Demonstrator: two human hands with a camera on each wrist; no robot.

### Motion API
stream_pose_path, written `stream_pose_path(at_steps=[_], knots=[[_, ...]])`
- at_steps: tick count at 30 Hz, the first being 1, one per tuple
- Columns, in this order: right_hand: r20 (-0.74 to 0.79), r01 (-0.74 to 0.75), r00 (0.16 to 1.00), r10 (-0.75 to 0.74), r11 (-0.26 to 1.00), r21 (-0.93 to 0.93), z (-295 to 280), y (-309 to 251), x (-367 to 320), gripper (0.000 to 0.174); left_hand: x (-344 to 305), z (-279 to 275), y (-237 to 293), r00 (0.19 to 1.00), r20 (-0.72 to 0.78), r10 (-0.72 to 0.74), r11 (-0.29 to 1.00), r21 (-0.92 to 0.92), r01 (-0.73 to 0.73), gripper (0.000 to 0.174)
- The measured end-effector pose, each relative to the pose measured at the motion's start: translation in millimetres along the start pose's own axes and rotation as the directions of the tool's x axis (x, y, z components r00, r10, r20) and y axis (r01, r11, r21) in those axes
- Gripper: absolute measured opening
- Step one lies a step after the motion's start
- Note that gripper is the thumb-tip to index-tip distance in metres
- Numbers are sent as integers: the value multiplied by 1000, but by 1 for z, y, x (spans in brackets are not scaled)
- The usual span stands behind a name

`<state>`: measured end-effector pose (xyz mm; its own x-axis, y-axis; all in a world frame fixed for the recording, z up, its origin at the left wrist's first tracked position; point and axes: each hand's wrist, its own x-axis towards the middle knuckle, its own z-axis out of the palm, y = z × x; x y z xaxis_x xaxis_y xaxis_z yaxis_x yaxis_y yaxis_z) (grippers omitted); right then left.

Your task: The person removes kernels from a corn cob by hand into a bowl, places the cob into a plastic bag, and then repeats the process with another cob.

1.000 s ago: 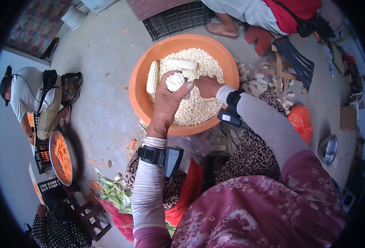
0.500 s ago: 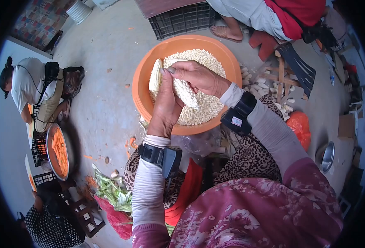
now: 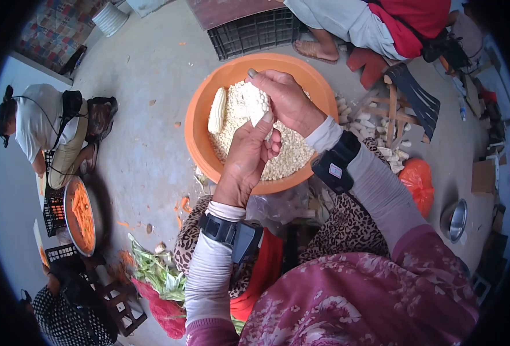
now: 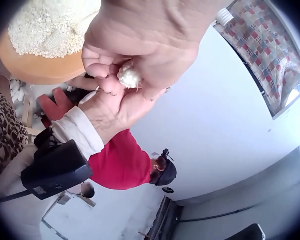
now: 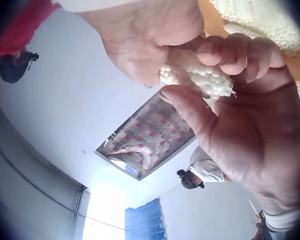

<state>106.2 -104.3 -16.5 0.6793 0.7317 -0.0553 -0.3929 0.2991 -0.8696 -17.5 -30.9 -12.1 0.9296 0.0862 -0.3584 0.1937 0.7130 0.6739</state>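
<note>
Over an orange basin [image 3: 200, 151] of loose white kernels [image 3: 292, 151], both hands hold one white corn cob [image 3: 257, 104]. My left hand [image 3: 248, 154] grips its near end from below, with the thumb along it. The right hand [image 3: 291, 101] holds the far end, thumb on top. In the right wrist view the cob [image 5: 210, 80] shows rows of plump kernels, and the left fingers [image 5: 260, 55] curl over it. Only a small end of the cob [image 4: 130, 75] shows between the hands in the left wrist view. Another whole cob [image 3: 217, 111] lies at the basin's left side.
Bare cobs [image 3: 366, 122] lie on the floor right of the basin, by a wooden stool [image 3: 394, 109]. A black crate [image 3: 255, 40] and a seated person's foot [image 3: 317, 51] are beyond it. Left, people sit near a metal bowl [image 3: 95, 230] of orange strips. Green husks [image 3: 157, 268] lie near my knee.
A second ago the left hand held the cob end-on while the right was low at the kernels. Both hands then closed round the cob, and have since turned it more upright.
</note>
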Motion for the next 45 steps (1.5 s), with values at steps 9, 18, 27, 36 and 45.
stream_pose_path(at_steps=[9,18,27,36,45], knots=[[-16,60,998,-58,980,189,-4,-6,4,25,-11,9,-10,995,-8,-99,945,312,97,25],[54,47,996,-65,957,287,-16,-10,3,26,-24,14,-14,951,225,-214,768,640,21,29],[102,53,991,-86,957,287,-12,-13,-8,28,-22,3,8,902,30,430,352,915,-199,63],[175,41,982,-70,986,161,-3,-11,-20,26,-20,16,5,851,53,522,184,968,-173,43],[213,49,973,-85,984,169,-5,-9,-22,28,-19,17,1,752,210,624,97,935,-341,30]])
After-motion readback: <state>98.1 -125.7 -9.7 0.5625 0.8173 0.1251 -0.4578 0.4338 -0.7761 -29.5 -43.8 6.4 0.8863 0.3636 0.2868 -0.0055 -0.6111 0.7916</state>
